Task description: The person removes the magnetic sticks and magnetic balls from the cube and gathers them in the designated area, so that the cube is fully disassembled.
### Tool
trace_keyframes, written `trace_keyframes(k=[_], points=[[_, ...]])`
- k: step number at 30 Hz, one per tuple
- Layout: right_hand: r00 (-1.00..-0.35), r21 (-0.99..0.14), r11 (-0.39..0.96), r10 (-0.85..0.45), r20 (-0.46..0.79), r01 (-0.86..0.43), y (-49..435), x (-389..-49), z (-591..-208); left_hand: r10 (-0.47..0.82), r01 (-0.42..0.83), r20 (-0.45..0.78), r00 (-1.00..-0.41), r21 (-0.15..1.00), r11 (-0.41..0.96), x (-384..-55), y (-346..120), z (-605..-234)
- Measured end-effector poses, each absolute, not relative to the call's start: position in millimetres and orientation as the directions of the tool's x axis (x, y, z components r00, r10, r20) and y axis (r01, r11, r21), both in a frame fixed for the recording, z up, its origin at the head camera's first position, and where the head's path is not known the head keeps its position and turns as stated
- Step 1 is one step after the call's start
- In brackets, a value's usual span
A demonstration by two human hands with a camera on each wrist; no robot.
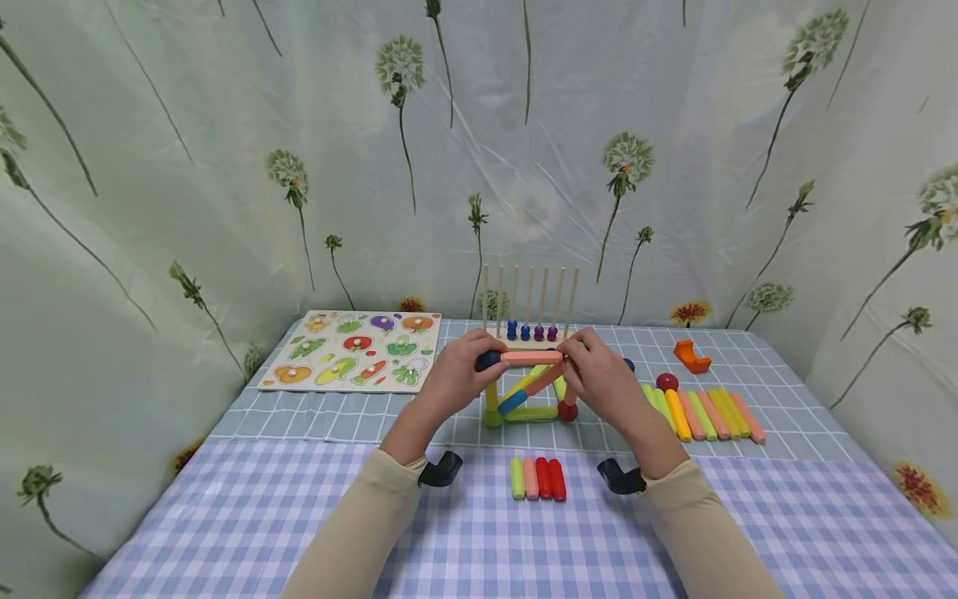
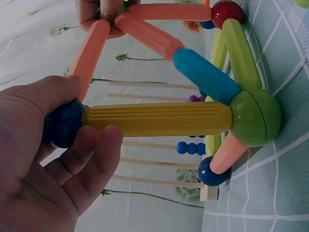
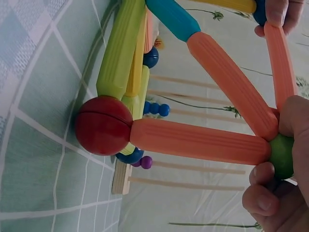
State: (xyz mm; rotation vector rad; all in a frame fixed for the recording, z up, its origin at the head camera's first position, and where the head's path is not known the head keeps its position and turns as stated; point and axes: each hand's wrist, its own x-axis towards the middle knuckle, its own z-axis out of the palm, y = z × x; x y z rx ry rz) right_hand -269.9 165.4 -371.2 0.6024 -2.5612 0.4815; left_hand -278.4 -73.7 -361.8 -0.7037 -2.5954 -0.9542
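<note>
A frame of magnetic sticks and balls stands on the table. My left hand (image 1: 462, 372) holds the dark blue ball (image 2: 65, 124) at its upper left corner, thumb above and fingers below. The green ball (image 3: 282, 157) at the upper right is gripped by my right hand (image 1: 603, 376). Between both balls runs a salmon stick (image 1: 531, 358). A yellow stick (image 2: 159, 119) drops to a lower green ball (image 2: 256, 118), and another salmon stick (image 3: 200, 142) to a red ball (image 3: 103, 125). A blue stick (image 2: 203, 72) joined to a salmon one makes the diagonal.
Several loose sticks (image 1: 545, 479) lie nearest me. At right are a row of sticks (image 1: 707, 416), a dark red ball (image 1: 667, 382) and an orange curved piece (image 1: 692, 358). A vegetable puzzle board (image 1: 352, 351) lies at left. Behind the frame stands a peg rack with beads (image 1: 525, 333).
</note>
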Motion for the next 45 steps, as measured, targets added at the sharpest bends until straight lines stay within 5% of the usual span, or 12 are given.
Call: trace_keyframes(k=[33, 45], points=[[-0.748, -0.262, 0.761, -0.400, 0.529, -0.593, 177.4, -274.0, -365.2, 0.338, 0.521, 0.404, -0.850, 0.552, 0.651, -279.8, -74.6, -362.0], [-0.899, -0.491, 0.784, -0.188, 0.394, -0.379, 195.9, -283.4, -363.4, 0.345, 0.527, 0.405, -0.846, 0.547, 0.650, -280.1, -75.4, -362.3]])
